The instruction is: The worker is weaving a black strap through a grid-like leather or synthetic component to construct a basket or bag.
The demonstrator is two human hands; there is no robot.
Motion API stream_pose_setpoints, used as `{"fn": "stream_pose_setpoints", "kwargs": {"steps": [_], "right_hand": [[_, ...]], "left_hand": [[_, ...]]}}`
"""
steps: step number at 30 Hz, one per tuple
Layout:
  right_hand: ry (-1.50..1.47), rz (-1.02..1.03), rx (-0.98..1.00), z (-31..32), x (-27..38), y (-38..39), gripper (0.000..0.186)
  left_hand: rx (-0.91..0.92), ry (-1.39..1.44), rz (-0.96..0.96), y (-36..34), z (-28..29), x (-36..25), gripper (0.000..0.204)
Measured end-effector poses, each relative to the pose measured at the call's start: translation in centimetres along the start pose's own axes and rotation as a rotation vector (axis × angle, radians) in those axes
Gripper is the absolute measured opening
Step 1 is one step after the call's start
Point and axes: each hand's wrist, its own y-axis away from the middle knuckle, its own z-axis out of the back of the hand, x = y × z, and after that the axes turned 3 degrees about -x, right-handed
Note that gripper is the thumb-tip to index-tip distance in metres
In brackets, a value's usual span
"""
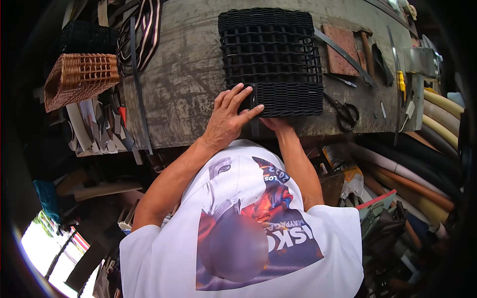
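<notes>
At the far left, a tan woven basket point(87, 79) stood beside the bench point(184, 89), with looped striped straps point(141, 37) lying on the bench to its right. Next came the left hand point(227, 113), at the near-left corner of the black woven basket point(272, 64), which lay at the bench's near edge in front of the person. Handling that corner well would have called, in my judgement, for light, even pressure beside the dark strip point(255, 94), keeping it flat against the weave, with support from beneath so that the basket neither slid nor flexed.

The left hand was fairly wide, its fingers extended up and to the right across the corner, the thumb reaching separately toward the strip; its forearm slanted in from the lower left. The right hand point(274, 122) was mostly hidden under the basket's near edge, so I could not tell whether it was gripping or merely propping; its forearm rose steeply, leaning left.

Farther right lay black-handled scissors point(348, 117), just beside the basket, then a metal ruler point(348, 58) partly over a reddish block point(339, 42), and a yellow-handled tool point(401, 81).
</notes>
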Motion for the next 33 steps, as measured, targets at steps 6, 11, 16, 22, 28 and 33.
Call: {"fn": "stream_pose_setpoints", "kwargs": {"steps": [6,11,16,22,28,33], "right_hand": [[0.054,0.024,0.014,0.9,-0.3,0.2,0.027],[1.101,-0.045,-0.499,-5.8,3.0,7.1,0.02],[1.729,0.446,-0.444,-14.9,6.1,8.2,0.008],[2.021,0.27,-0.329,-17.4,4.7,1.6,0.017],[2.17,0.261,-0.294,-17.6,3.9,1.5,0.014],[2.418,0.418,-0.08,-18.3,4.2,1.2,0.014]], "left_hand": [[-0.022,-0.015,-0.031,0.2,-0.3,0.2,0.046],[-0.044,-0.076,-0.083,0.3,-0.4,0.4,0.047],[-0.037,-0.082,-0.106,0.3,-0.4,0.4,0.046],[-0.041,-0.058,-0.12,0.3,-0.1,0.6,0.032],[-0.052,-0.079,-0.142,0.5,-0.2,0.5,0.027],[-0.097,-0.109,-0.183,0.4,-0.1,0.7,0.02]]}}
